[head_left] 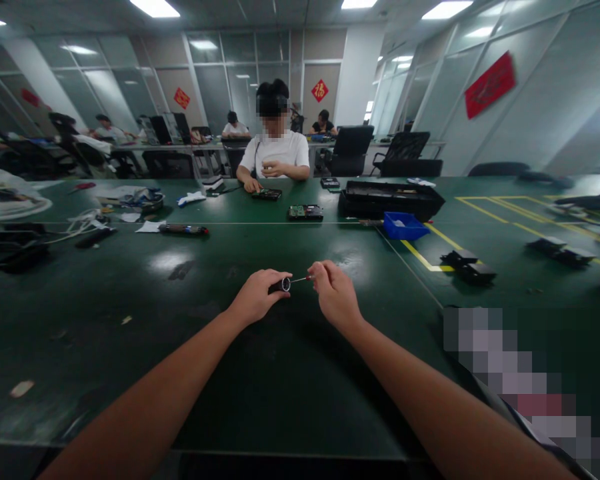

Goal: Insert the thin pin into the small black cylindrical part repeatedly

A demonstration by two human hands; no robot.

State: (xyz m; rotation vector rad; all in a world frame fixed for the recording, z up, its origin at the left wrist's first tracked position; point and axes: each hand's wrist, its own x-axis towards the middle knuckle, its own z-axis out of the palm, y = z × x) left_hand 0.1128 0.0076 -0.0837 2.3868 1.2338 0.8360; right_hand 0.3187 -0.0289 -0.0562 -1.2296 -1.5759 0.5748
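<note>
Near the middle of the green table, my left hand [255, 295] is closed around a short black cylinder [279, 286] with a silver ring at its end. The ringed end faces right and towards me; fingers cover the rest. My right hand [336, 292] pinches a thin screwdriver [300, 279], whose handle looks red where it shows. Its metal shaft points left, with the tip at or very close to the ring. I cannot tell whether it touches. Both hands are held above the table.
Across the green table [220, 400] sits a person [283, 157] handling a circuit board [267, 194]. Another board [305, 212] lies nearer. A long black tray [393, 200] and a blue bin [405, 227] stand right; black blocks [467, 267] lie beyond. A dark tool [184, 229] is left.
</note>
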